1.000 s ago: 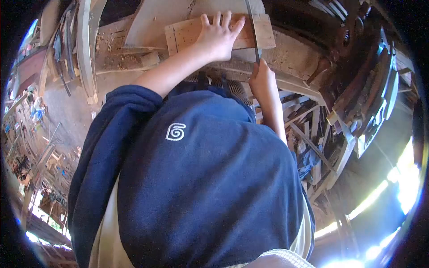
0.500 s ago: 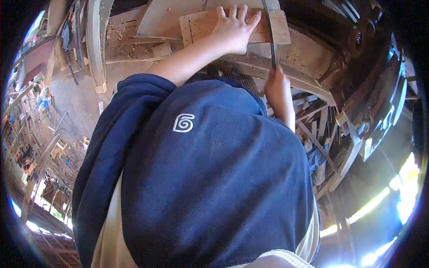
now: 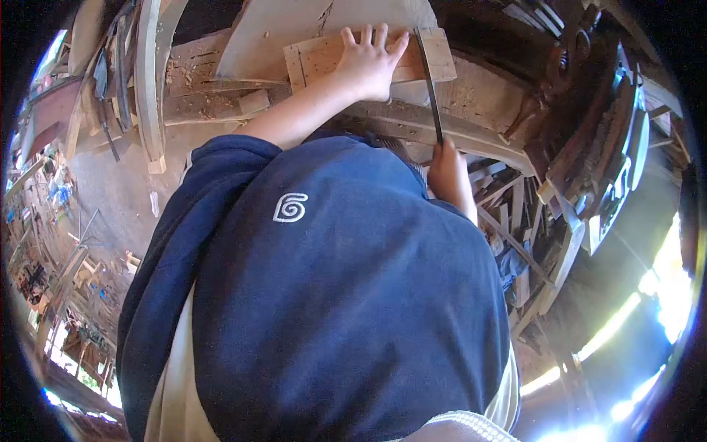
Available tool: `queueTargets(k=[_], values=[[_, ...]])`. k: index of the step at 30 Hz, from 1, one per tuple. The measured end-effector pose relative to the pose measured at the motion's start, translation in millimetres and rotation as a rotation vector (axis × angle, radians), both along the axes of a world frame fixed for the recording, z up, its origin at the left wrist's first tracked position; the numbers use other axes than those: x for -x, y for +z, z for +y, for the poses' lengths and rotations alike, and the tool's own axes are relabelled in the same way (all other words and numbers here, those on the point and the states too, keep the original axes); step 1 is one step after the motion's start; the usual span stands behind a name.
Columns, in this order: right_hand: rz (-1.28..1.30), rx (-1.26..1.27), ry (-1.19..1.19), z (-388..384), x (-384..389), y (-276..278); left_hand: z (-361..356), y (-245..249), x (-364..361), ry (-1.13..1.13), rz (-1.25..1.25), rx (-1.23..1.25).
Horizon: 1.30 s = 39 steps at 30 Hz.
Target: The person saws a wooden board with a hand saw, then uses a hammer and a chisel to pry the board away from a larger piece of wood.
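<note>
My left hand lies with fingers spread on a pale wooden board, pressing it from above. In my right hand is the handle end of a handsaw. Its long dark blade, seen nearly edge-on, crosses the board close to its right end. My right fingers are wrapped round the handle, which is mostly hidden. Beneath the board is a wide, cracked wooden slab.
Wood chips lie on the rough timber bench, beside a small wood block. Curved wooden pieces stand at the left. Dark carved wood and stacked offcuts crowd the right side.
My right hand has drawn the saw back toward my body, so its far tip now shows at the board's far edge. My left hand stays spread on the board; the view shifted slightly.
</note>
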State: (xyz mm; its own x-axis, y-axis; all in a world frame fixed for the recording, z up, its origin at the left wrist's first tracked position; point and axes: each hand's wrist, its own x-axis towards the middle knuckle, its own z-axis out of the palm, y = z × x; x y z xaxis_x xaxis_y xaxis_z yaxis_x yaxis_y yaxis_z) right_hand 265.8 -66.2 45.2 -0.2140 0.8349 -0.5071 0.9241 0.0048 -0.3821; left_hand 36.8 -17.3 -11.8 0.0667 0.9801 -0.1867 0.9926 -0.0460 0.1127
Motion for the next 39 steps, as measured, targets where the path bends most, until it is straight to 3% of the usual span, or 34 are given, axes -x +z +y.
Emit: queueTargets(k=[3, 9, 14, 16, 18, 20, 23, 24, 27, 31, 33, 34, 37, 39], values=[[-0.042, 0.117, -0.041, -13.1, -19.4, 5.1, 0.6, 0.9, -0.7, 0.014, -0.022, 0.078], [0.061, -0.145, 0.105, 52.3, 45.6, -34.6, -1.0, -8.5, -0.4, 0.022, 0.027, -0.009], [0.009, 0.082, -0.071, -16.7, -26.2, -14.8, 0.7, 8.9, 2.3, 0.006, -0.043, 0.063], [-0.007, 0.157, -0.105, -11.5, -27.2, -7.4, -1.4, 4.2, 0.4, 0.013, -0.037, 0.051], [-0.022, 0.069, -0.024, 8.3, 0.9, -15.4, -1.0, 5.7, 0.1, 0.016, -0.027, 0.075], [0.127, -0.074, 0.043, 40.9, 33.7, -30.7, 0.3, 11.2, 0.3, 0.017, -0.016, 0.096], [0.088, -0.093, 0.038, 39.9, 36.7, -35.5, 3.5, 16.9, 3.8, 0.03, -0.024, 0.145], [0.158, -0.059, -0.003, 27.9, 26.1, -24.1, 1.5, 17.4, 2.9, 0.029, -0.034, 0.151], [0.002, 0.11, -0.037, 0.3, -13.0, -3.9, 4.4, 23.2, 0.9, 0.039, -0.052, 0.187], [-0.035, 0.064, 0.019, 20.9, 11.7, -24.4, 4.1, 21.7, 3.2, 0.036, -0.051, 0.209], [0.2, -0.139, 0.061, 50.1, 42.9, -32.2, 3.1, 16.4, -1.1, 0.043, -0.059, 0.216], [0.198, -0.138, 0.069, 44.6, 37.6, -35.3, 1.8, 11.3, -1.3, 0.045, -0.053, 0.19], [0.083, -0.081, 0.039, 13.0, 10.2, -29.1, 4.5, 24.0, 2.2, 0.04, -0.046, 0.201], [-0.074, 0.092, -0.043, -12.6, -17.9, -21.0, 5.1, 30.8, 2.7, 0.037, -0.058, 0.248]])
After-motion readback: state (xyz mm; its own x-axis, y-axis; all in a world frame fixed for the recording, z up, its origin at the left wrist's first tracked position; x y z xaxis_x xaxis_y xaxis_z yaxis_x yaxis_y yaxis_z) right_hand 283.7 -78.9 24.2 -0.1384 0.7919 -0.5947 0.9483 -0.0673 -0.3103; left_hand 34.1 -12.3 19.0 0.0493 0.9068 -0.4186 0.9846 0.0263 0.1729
